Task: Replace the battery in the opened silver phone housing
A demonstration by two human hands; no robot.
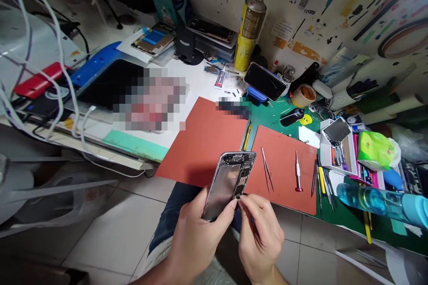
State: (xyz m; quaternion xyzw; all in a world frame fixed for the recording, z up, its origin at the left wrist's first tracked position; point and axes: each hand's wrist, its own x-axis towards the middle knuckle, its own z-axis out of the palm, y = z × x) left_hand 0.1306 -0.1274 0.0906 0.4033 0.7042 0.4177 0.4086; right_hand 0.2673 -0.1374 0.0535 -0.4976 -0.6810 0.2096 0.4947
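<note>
My left hand (pixel 200 227) grips an opened smartphone housing (pixel 227 180) by its lower sides, tilted up above my lap at the table edge. Its bare metal inside faces me, with a circuit board along the right side. At the lower right of the housing, the fingertips of my right hand (pixel 262 231) are pinched together; whatever is between them is too small to make out. Beyond the housing lies a gold screwdriver (pixel 247 136). Tweezers (pixel 266 169) and a silver screwdriver with a red end (pixel 298 171) rest on the right red mat (pixel 284 151).
Another red mat (pixel 203 142) lies to the left. Farther back stand a yellow spray can (pixel 249 31) and a propped phone (pixel 265 81). On the right are a white parts box (pixel 347 160), several pen-like tools, and a blue water bottle (pixel 377 200). White cables (pixel 58 53) hang at left.
</note>
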